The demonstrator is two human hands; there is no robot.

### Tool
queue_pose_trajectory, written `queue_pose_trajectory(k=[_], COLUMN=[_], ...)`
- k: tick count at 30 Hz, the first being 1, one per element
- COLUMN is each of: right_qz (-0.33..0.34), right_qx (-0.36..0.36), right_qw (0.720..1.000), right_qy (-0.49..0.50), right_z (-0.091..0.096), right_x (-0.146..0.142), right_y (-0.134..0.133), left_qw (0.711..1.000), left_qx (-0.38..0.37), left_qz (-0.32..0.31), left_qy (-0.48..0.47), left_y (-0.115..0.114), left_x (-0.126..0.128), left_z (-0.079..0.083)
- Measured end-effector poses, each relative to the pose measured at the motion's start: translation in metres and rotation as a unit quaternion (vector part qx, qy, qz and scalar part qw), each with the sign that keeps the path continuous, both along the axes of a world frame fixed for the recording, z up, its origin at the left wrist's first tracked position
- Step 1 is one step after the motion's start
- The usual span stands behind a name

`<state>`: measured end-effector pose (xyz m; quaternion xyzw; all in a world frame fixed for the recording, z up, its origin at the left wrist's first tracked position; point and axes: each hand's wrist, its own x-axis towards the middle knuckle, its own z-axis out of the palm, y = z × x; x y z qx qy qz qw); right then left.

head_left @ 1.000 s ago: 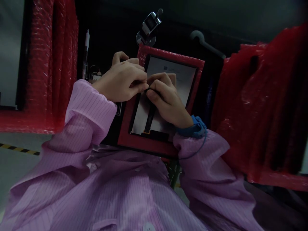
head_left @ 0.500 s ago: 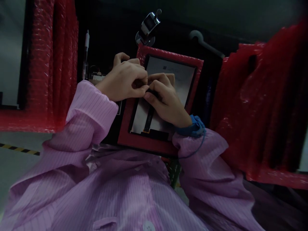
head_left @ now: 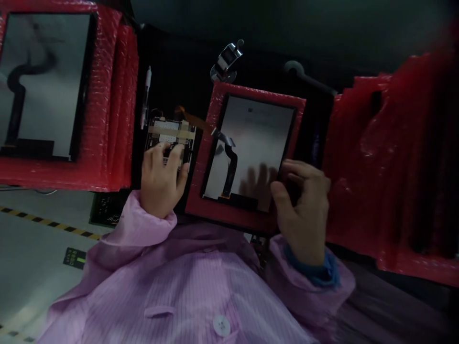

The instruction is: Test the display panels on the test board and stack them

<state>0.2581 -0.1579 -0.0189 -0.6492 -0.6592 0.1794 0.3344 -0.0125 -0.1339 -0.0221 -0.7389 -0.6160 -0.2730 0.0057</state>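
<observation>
In front of me a display panel (head_left: 261, 138) lies on a red bubble-wrap sleeve (head_left: 195, 191). Its black ribbon cable (head_left: 231, 169) meets an orange flat cable (head_left: 197, 122) near the panel's left edge. That orange cable runs to a small circuit board (head_left: 167, 130) on the left. My left hand (head_left: 161, 179) rests over the board's near part, fingers spread, with nothing visibly gripped. My right hand (head_left: 303, 205) is at the panel's lower right edge, fingers loosely bent and thumb apart, holding nothing. Its reflection shows on the panel. A blue wrist strap (head_left: 315, 270) circles the right wrist.
Red bubble-wrap sleeves (head_left: 122, 110) stand stacked at the left, with another panel (head_left: 50, 91) on top. More red sleeves (head_left: 366, 162) fill the right. A pen (head_left: 146, 98), a metal tally counter (head_left: 226, 59) and a grey hooked bar (head_left: 308, 74) lie behind.
Both hands have parted from the cable over the panel. The left moved left and down onto the board; the right moved right and down. The joined cables are now uncovered.
</observation>
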Motion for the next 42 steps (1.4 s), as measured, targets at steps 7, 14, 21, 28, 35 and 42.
queue_pose_trajectory(k=[7, 14, 21, 28, 35, 42], right_qz=[-0.076, -0.077, -0.088, -0.137, -0.067, 0.191], right_qx=[-0.027, -0.03, -0.028, -0.066, -0.05, 0.022], right_qw=[0.997, 0.997, 0.995, 0.981, 0.932, 0.907], right_qy=[0.004, 0.008, -0.037, 0.12, 0.352, 0.375], right_z=[-0.022, -0.029, -0.04, -0.035, 0.026, 0.053], right_x=[0.0, 0.0, -0.012, -0.008, -0.022, -0.083], right_y=[-0.044, -0.05, -0.047, -0.033, -0.03, -0.002], left_qw=[0.991, 0.992, 0.999, 0.986, 0.938, 0.771], left_qx=[-0.127, -0.114, -0.023, -0.074, -0.256, -0.198], left_qz=[0.0, 0.002, -0.035, -0.148, -0.144, -0.081], left_qy=[0.045, 0.045, 0.034, -0.035, -0.186, -0.6], left_y=[-0.004, -0.002, -0.007, -0.03, -0.006, 0.036], left_x=[0.005, 0.002, 0.002, 0.028, 0.009, 0.024], left_z=[-0.015, -0.014, -0.012, -0.01, 0.021, 0.057])
